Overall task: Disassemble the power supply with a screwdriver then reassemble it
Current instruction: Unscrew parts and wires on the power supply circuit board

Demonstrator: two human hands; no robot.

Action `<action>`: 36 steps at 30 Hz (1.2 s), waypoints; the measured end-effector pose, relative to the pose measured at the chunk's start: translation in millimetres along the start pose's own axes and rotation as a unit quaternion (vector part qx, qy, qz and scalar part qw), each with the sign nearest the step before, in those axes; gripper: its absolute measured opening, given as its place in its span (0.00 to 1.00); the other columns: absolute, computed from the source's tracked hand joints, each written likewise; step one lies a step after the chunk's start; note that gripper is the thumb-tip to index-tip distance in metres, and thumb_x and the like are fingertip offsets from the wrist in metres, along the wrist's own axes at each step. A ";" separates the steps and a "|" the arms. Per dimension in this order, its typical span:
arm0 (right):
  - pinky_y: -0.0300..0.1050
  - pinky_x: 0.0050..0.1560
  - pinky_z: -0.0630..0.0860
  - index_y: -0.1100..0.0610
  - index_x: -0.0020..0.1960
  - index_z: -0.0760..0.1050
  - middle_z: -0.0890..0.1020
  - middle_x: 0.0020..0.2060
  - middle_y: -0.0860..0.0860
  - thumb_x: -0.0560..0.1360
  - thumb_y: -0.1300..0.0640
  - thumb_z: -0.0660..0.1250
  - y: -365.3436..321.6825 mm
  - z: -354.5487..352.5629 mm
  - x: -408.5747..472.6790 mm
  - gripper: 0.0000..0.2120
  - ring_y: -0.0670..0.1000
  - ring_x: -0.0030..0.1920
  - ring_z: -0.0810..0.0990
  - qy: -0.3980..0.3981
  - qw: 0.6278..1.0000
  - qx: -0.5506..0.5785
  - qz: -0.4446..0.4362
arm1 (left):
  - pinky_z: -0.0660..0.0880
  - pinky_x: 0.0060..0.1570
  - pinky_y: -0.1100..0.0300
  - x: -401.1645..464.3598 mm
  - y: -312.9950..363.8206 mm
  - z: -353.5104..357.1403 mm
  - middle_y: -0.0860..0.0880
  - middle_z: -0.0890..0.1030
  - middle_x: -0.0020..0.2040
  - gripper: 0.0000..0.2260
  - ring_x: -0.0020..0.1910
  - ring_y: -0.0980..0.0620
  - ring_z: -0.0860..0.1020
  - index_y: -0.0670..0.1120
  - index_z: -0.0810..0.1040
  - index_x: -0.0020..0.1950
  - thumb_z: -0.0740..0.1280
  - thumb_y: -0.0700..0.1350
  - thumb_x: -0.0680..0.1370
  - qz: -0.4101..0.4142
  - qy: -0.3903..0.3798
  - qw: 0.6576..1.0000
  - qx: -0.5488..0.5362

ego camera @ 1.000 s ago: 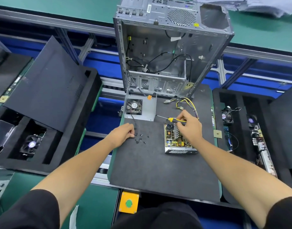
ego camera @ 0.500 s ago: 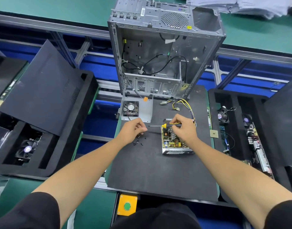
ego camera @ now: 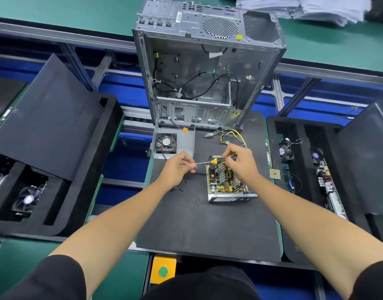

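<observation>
Above the open power supply (ego camera: pixel 228 184), right hand (ego camera: pixel 240 163) gripping the screwdriver (ego camera: pixel 216 160) handle, shaft level, left hand (ego camera: pixel 178 168) fingers (ego camera: pixel 191 164) pinching its tip, both forearms outstretched.

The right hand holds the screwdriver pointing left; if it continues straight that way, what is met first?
Most likely the left hand: the screwdriver tip already sits at its fingertips, though depth is unclear.

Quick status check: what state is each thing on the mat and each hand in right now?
power supply: cover off, board exposed
cover plate with fan: detached, flat on the mat
screwdriver: held level above the mat
loose screws: scattered on the mat
left hand: pinching the screwdriver's tip
right hand: gripping its handle
computer case: side open
</observation>
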State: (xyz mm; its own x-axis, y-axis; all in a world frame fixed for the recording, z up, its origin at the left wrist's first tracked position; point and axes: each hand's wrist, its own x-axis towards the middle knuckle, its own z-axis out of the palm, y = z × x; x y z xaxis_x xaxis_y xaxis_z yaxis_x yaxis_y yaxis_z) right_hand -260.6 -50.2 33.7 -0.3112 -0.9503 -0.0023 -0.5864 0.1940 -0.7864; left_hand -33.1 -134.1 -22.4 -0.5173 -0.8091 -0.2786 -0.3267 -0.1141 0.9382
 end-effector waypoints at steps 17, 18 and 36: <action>0.46 0.36 0.69 0.55 0.37 0.77 0.77 0.25 0.48 0.67 0.62 0.60 0.8 -19.6 10.8 0.08 0.50 0.28 0.74 -0.051 0.996 0.068 0.011 | 0.77 0.41 0.63 1.7 6.3 13.4 0.44 0.86 0.44 0.02 0.41 0.52 0.84 0.39 0.76 0.50 0.67 0.34 0.82 -0.055 -0.026 0.991 -0.121; 0.46 0.37 0.70 0.53 0.37 0.77 0.77 0.26 0.47 0.67 0.62 0.60 0.2 -20.6 10.7 0.08 0.49 0.29 0.75 -0.057 0.997 0.057 0.010 | 0.77 0.41 0.63 1.6 6.3 13.9 0.44 0.86 0.44 0.03 0.41 0.52 0.83 0.40 0.76 0.50 0.66 0.34 0.82 -0.059 -0.028 0.990 -0.126; 0.45 0.41 0.70 0.43 0.41 0.73 0.83 0.37 0.52 0.68 0.51 0.58 -4.7 -33.3 11.4 0.06 0.54 0.40 0.80 -0.135 0.984 -0.113 -0.008 | 0.79 0.50 0.61 2.8 5.4 10.2 0.46 0.88 0.46 0.04 0.49 0.50 0.85 0.40 0.75 0.54 0.64 0.33 0.83 -0.043 -0.145 0.988 -0.024</action>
State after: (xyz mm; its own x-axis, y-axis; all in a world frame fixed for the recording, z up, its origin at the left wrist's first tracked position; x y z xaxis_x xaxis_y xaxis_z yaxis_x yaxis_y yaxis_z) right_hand -286.2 -53.8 58.0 -0.1090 -0.9777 -0.1797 -0.7508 0.1994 -0.6297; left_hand -44.4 -131.0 -20.2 -0.6963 -0.5973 -0.3980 -0.3449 -0.2079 0.9153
